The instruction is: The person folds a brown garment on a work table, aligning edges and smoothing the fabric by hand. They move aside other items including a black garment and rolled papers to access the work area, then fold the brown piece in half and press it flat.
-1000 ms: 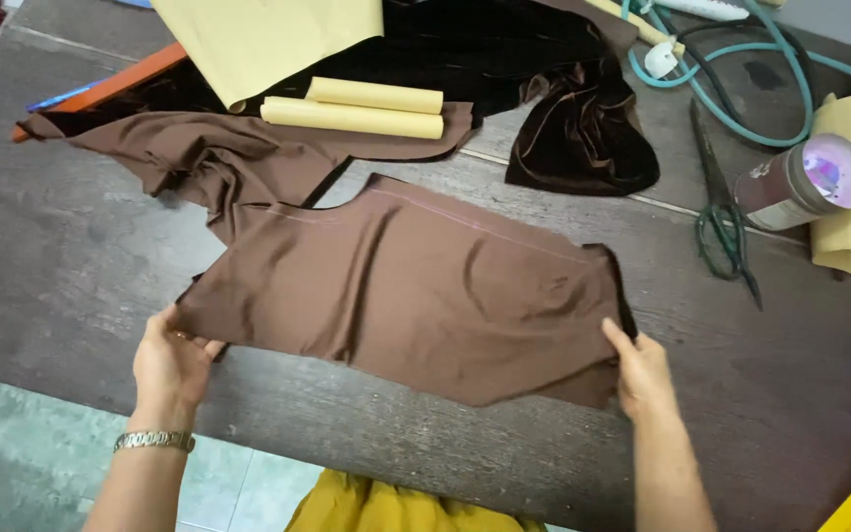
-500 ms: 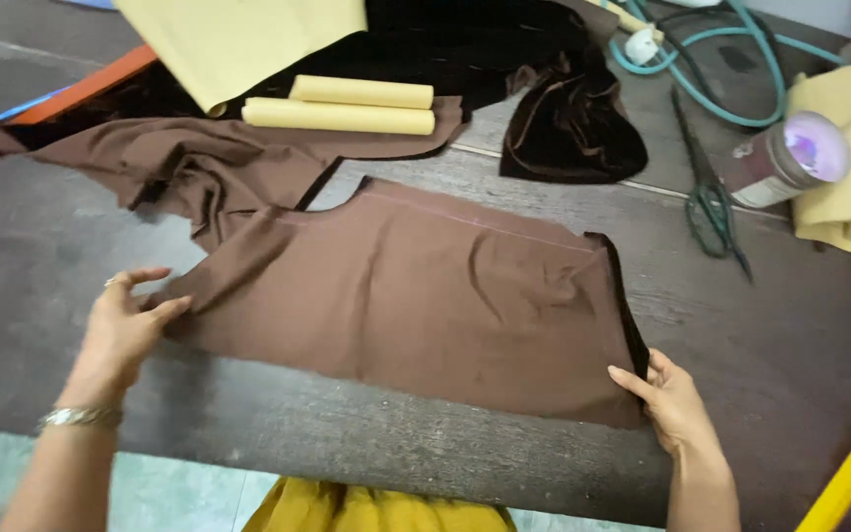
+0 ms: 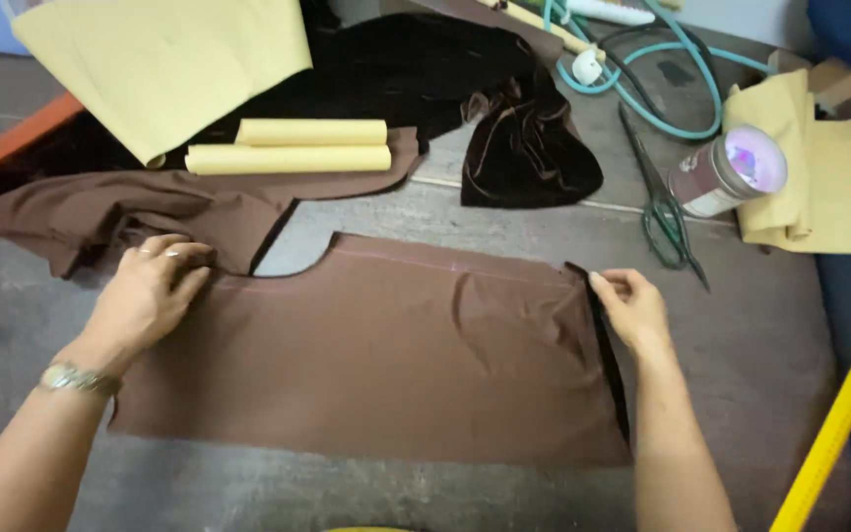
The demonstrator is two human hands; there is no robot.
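Observation:
A cut piece of brown fabric (image 3: 396,355) with a curved neckline notch lies flat on the grey table (image 3: 760,335). My left hand (image 3: 150,291), with a metal watch on the wrist, rests palm down on the piece's upper left corner, fingers bent. At the upper right corner my right hand (image 3: 630,307) pinches the fabric's dark edge between thumb and fingers.
More brown fabric (image 3: 150,212) lies at the left with two rolled yellow papers (image 3: 293,148) on it. Dark velvet (image 3: 524,148), scissors (image 3: 667,212), a teal hose (image 3: 642,89), a tin (image 3: 726,172), yellow paper sheets (image 3: 164,64) and a yellow ruler (image 3: 839,424) surround the piece.
Both hands moved from the piece's lower corners up to its upper corners. The fabric now lies flatter and more spread on the table.

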